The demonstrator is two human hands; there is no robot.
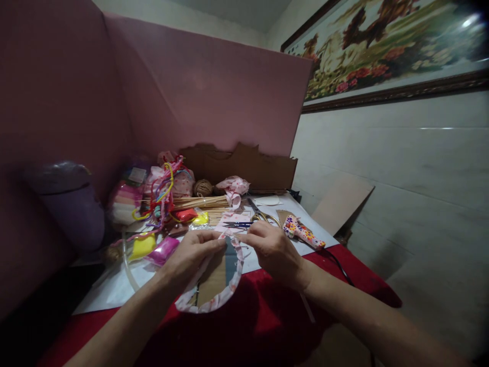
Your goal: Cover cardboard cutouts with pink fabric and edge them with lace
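An oval piece of cardboard point(210, 278) is tilted in front of me, its rim wrapped in pink-and-white patterned fabric point(231, 288). My left hand point(196, 250) grips the upper left of this piece, thumb on the near face. At the top right of the rim is my right hand point(269, 250), its fingers curled in a pinch close to the fabric; what they hold is too small to make out. Just beyond my fingertips lie dark-bladed thread snips point(239, 225). Gold-handled scissors point(266, 219) rest behind my right hand.
A flower-patterned glue gun point(303, 232) lies to the right, its cord trailing off. Left and behind are yellow clay point(142, 245), a purple packet point(163, 251), wooden sticks point(202, 203), a twine ball point(203, 188) and pipe cleaners point(167, 186). Red cloth point(263, 306) covers the table's front.
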